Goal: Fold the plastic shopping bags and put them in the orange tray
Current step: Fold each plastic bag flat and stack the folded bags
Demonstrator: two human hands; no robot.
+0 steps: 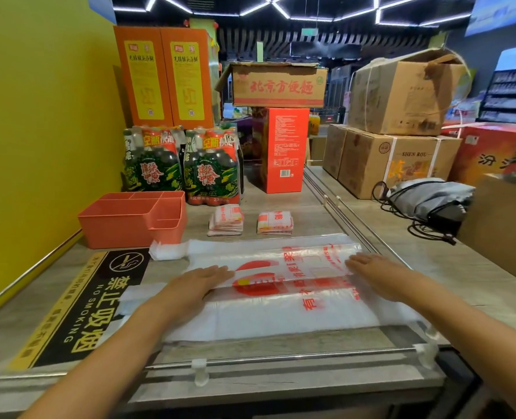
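**Both hands flat on the bag**

Cardboard boxes [401, 92] stack far right on the surface [431, 267]. The plastic shopping bag [280, 297] lies near, left hand [199, 282] and right hand [380, 270] pressing it, fingers straight, together. Orange tray [129, 219] sits far left; two folded bags [250, 220] lie just right of it.

Bag [268, 285] lies on counter [477, 276]; tray [123, 225] behind-left, folded stacks [225, 220] behind.
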